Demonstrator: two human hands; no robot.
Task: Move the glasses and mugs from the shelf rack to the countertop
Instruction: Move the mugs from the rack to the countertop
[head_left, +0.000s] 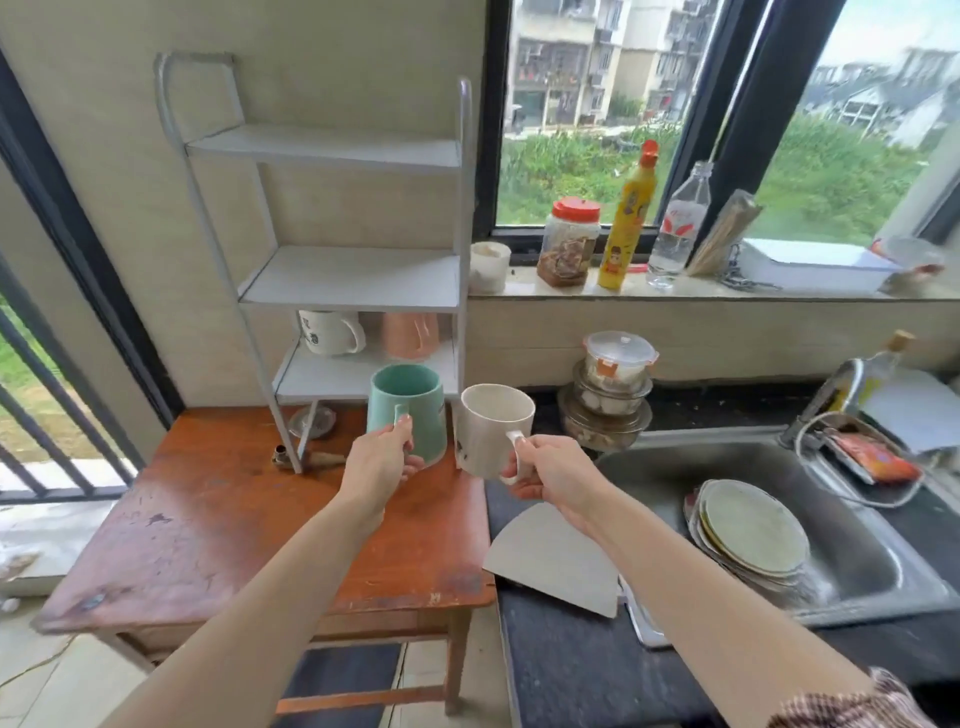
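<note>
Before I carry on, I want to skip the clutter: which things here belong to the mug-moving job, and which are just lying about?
Belongs to the job:
teal mug in left hand
white mug in right hand
white printed mug and pink mug on shelf rack
dark countertop

Lying about:
stacked plates in sink
yellow bottle
red-lidded jar

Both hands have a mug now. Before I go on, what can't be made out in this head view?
- Pink ceramic mug on the white metal shelf rack's lowest shelf: blurred, top hidden by the shelf above.
- White printed mug beside it: print unreadable.
- Dark stone countertop: near part cut off by the frame edge.
</note>
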